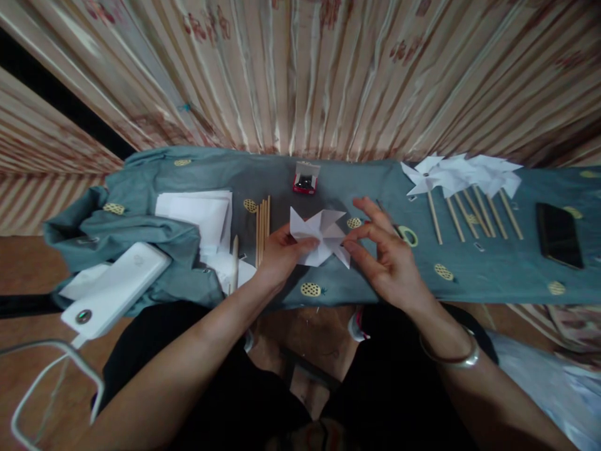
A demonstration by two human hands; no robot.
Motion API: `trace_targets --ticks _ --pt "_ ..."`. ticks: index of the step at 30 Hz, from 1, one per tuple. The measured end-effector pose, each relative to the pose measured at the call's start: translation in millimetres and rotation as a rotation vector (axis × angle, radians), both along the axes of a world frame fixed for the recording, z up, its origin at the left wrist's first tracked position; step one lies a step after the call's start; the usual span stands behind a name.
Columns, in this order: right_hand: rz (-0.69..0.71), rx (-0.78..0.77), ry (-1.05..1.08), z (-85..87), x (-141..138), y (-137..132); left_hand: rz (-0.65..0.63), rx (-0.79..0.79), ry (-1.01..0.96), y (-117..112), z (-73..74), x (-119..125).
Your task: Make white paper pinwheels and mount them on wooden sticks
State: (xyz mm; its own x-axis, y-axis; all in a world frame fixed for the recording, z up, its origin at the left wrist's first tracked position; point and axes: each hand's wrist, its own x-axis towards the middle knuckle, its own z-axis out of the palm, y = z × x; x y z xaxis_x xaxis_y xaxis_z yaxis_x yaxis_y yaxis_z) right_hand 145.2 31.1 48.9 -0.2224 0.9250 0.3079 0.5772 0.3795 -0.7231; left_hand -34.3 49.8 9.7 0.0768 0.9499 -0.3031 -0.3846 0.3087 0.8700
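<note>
A white paper pinwheel (323, 233) with folded, pointed blades is held above the cloth-covered table. My left hand (284, 254) grips its left side, thumb on top near the centre. At its right side, my right hand (382, 254) is closed in a pinch, thumb and index finger together on a small dark pin (344, 244), mostly hidden by the fingertips. The other right fingers are raised. Just beyond the pinwheel stands a small open red-and-white box (305, 180) with dark shiny pieces inside. Several wooden sticks (263, 227) lie beside my left hand.
Several white pinwheels on sticks (464, 175) lie at the back right, near a black phone (558, 235). Scissors (406, 235) lie behind my right hand. To the left are white paper sheets (195, 216), a pencil-like stick (234, 263) and a white power bank (117, 289) with a cable.
</note>
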Motion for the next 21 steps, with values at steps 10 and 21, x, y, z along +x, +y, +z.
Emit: trace_targets --ticks 10,21 --pt "0.058 0.056 -0.169 -5.2 -11.6 -5.1 -0.051 0.193 0.102 -2.8 -2.1 3.3" --pt "0.060 0.081 -0.188 -13.3 -12.4 -1.1 -0.035 0.197 0.129 -3.7 0.2 2.3"
